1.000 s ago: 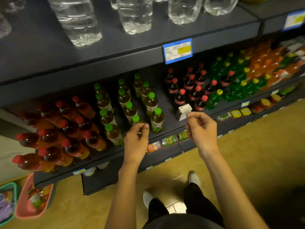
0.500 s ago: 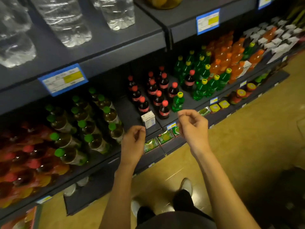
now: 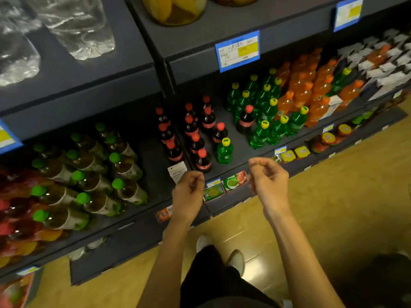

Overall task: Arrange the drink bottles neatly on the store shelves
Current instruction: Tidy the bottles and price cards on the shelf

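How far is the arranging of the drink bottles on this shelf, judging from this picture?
Partly done. The orange bottles stand grouped together. Nothing is in hand: the left hand and right hand hover empty before the shelf edge. Left to sort: a green bottle stands beside the cola bottles, and one red-capped cola bottle stands among the green bottles.

You face dark shelving (image 3: 222, 70) with blue price tags (image 3: 237, 51), standing on a glossy yellow-tan floor (image 3: 347, 196); lighting is dim.
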A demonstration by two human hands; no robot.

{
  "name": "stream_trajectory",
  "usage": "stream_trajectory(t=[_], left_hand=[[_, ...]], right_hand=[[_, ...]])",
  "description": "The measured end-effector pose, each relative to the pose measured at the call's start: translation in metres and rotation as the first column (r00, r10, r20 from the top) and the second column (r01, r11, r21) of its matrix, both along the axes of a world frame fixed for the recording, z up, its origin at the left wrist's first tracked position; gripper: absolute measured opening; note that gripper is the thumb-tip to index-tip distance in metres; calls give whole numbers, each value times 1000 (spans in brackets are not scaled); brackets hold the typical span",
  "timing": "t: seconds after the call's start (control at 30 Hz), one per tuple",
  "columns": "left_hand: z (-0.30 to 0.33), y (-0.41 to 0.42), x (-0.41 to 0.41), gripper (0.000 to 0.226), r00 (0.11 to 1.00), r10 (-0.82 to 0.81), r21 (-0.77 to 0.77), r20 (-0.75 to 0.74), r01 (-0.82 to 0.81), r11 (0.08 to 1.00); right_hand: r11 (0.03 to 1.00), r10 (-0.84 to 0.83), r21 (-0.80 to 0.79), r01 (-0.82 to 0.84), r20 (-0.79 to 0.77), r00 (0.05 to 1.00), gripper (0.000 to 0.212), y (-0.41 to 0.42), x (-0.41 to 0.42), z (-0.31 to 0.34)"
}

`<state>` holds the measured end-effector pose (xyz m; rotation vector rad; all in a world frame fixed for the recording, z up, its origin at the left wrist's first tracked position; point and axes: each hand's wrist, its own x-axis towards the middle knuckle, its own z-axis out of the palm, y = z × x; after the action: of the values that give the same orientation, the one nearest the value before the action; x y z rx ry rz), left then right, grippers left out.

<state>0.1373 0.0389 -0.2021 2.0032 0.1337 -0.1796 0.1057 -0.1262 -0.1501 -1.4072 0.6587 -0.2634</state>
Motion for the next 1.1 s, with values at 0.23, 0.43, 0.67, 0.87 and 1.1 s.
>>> stream_trajectory(t=[0.23,0.43,0.67,0.87,1.1], left_hand=[[-32,-60,73,11,995,-92,91,34,89,992],[-70,-103,120,33,971,-239,370,-1,222,902],[-88,-122,159,56,932,-351,492,-86,346,799],[-90,-129,173,30,882,-446,551,-150,449,703],[-69,-128,162,28,907,-410,504,-97,400,765]], right_hand=[[993,-98,-59,98,-9,995,20,-31,36,7],[975,-205,-79,207,39,978,17,-66,53,3],[960,-280,-24,280,-9,960,22,-81,55,-20],[959,-283,-33,282,-19,959,24,-87,65,-30],[972,-207,-113,205,-4,978,24,-108,94,-25]])
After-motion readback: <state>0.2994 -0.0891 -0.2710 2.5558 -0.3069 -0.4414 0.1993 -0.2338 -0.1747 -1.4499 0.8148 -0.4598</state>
